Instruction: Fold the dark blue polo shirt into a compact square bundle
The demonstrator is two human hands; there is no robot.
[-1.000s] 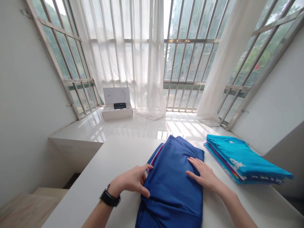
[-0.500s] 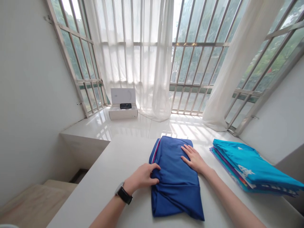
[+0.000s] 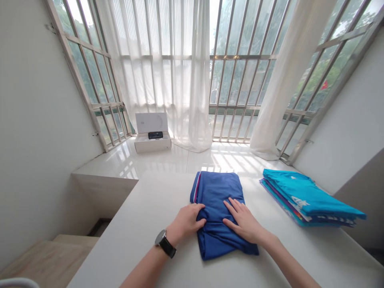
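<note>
Left hand [image 3: 187, 220], wristwatch on, grips the left edge of the folded royal-blue fabric garment [image 3: 217, 208], fingers curled. Right hand [image 3: 242, 220] lies flat, open-palmed on it. Garment sits mid white table [image 3: 144, 216], stacked turquoise shirts [image 3: 309, 200] apart at right.

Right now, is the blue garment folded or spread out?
Folded. The blue garment is a compact rectangle with layered edges; the left hand and right hand rest on it.

the folded blue cloth garment [image 3: 216, 188] lies on the flat white table [image 3: 141, 224], towards the far edge. the left hand [image 3: 186, 221] closes on its left edge, and the right hand [image 3: 243, 222] lies flat on it just beside. a stack of folded turquoise shirts [image 3: 310, 199] lies to the right, well apart. far left, an open white cardboard box [image 3: 152, 138] sits on the glossy white ledge [image 3: 168, 160] behind the table.
</note>
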